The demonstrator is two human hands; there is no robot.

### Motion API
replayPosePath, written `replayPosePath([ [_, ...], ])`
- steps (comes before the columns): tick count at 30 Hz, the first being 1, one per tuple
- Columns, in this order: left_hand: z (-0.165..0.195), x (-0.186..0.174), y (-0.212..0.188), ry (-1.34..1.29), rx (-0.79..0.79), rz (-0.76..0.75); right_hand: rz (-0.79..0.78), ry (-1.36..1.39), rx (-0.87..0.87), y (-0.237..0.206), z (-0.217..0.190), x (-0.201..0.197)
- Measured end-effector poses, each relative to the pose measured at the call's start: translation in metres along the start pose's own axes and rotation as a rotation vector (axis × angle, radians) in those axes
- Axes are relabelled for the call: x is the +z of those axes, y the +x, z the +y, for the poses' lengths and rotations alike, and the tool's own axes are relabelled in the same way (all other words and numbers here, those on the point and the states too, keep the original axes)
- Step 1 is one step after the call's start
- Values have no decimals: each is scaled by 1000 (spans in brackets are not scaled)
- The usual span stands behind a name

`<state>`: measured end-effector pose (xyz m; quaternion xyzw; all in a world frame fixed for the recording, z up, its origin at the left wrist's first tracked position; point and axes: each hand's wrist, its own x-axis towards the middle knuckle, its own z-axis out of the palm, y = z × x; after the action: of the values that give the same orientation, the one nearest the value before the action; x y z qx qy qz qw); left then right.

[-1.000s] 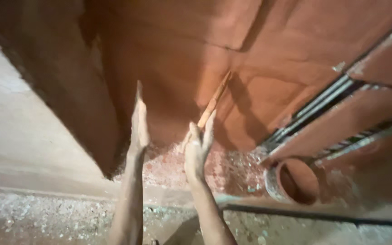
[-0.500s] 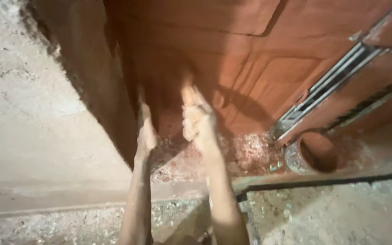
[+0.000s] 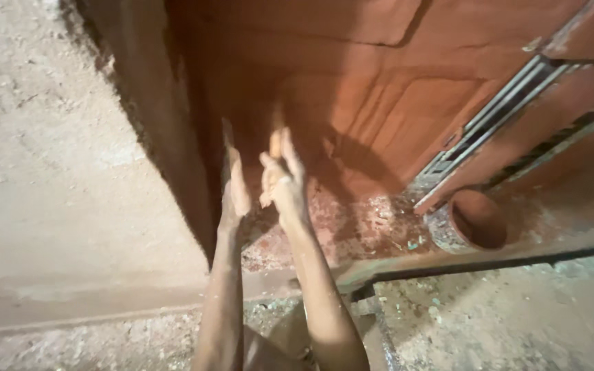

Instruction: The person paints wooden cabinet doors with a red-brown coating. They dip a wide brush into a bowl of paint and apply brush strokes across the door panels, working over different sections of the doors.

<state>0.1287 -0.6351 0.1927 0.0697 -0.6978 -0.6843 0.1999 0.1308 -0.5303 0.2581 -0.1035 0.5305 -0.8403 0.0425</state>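
Setting: reddish-brown panelled surface (image 3: 393,110) fills twelve to three o'clock; pale dusty wall (image 3: 42,172) at nine.
Left hand (image 3: 234,184): flat, fingers straight and together, holding nothing.
Right hand (image 3: 282,180): just beside the left, pinching a small orange stick (image 3: 275,144) upright at centre.
Nearby: round opening (image 3: 477,220) at four o'clock; metal rails (image 3: 496,117) at two.

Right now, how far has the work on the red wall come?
Already done: most of the wall carries smooth red coating. In hand: the right hand holds a small orange piece against it, and the left hand is open beside it. Left: rough debris on the floor near the round pipe opening.
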Motion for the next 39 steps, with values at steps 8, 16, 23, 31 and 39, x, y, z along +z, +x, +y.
replayPosePath([
  [8,-24,3,2,-24,150,45,-113,169,208,-12,-18,-20],
  [16,-65,9,21,-66,-103,-83,372,-43,-81,-19,-32,-63],
  [23,-83,-5,20,-67,135,-41,13,-110,108,-4,7,8],
  [31,-48,-6,20,-22,530,26,50,123,177,-14,-45,-10],
  [39,-37,-10,17,62,610,75,347,7,-162,-11,-63,-47],
])
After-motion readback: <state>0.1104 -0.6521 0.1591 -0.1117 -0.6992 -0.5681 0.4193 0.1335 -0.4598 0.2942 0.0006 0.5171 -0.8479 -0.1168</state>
